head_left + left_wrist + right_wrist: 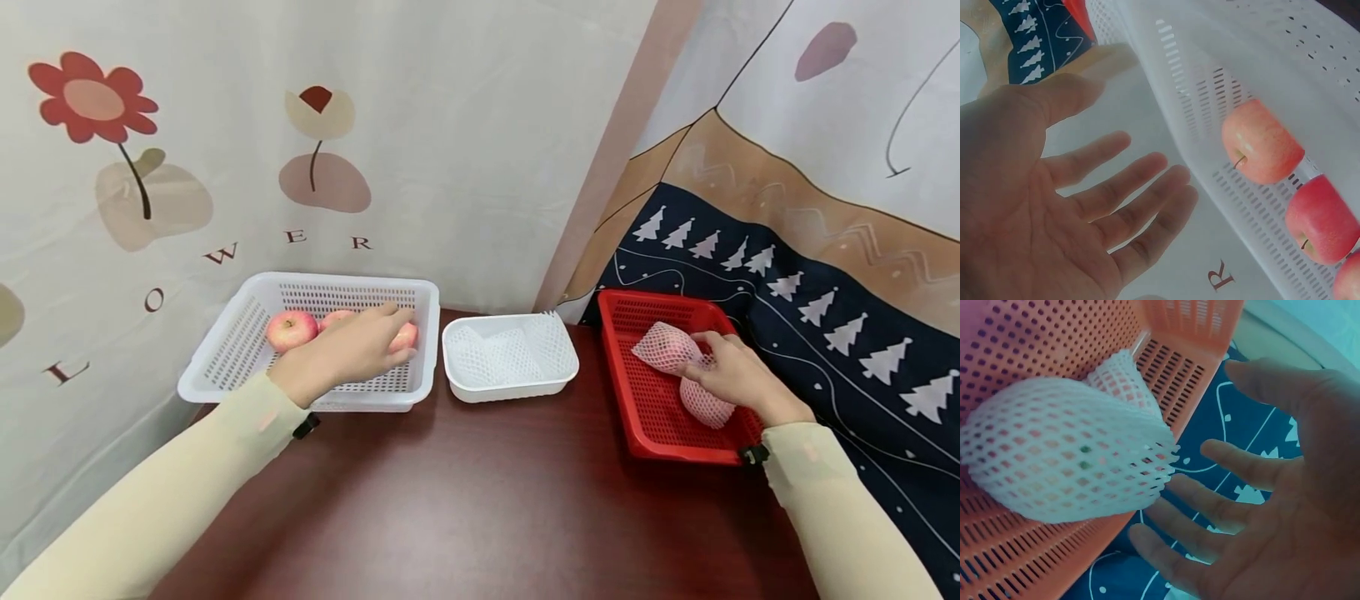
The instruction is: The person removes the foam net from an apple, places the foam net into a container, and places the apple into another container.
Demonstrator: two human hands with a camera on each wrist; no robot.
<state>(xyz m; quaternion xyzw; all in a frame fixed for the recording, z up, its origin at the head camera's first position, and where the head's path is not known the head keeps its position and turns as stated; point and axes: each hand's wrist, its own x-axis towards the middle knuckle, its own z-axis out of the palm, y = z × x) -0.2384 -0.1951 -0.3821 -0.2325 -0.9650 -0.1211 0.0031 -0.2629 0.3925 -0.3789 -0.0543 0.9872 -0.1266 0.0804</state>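
My left hand point(360, 343), fingers spread and relaxed, hovers over the white basket point(217, 346) and holds nothing. Red apples point(292, 331) lie in that basket, some partly hidden behind the hand. In the left wrist view, the fingers stand apart from the nearest apple point(1263, 140). Over the red basket point(617, 375), my right hand point(738, 379) is loosely extended beside two apples in foam nets, one farther back point(660, 348) and one nearer point(705, 407). The right wrist view has its fingertips right at the frayed end of one netted apple point(1066, 450), not gripping it.
Between the baskets stands a small white tray point(510, 393) with several white foam nets point(513, 354) in it. All three containers rest on a dark red-brown table point(480, 492). Printed curtains point(465, 150) hang close behind and at the right.
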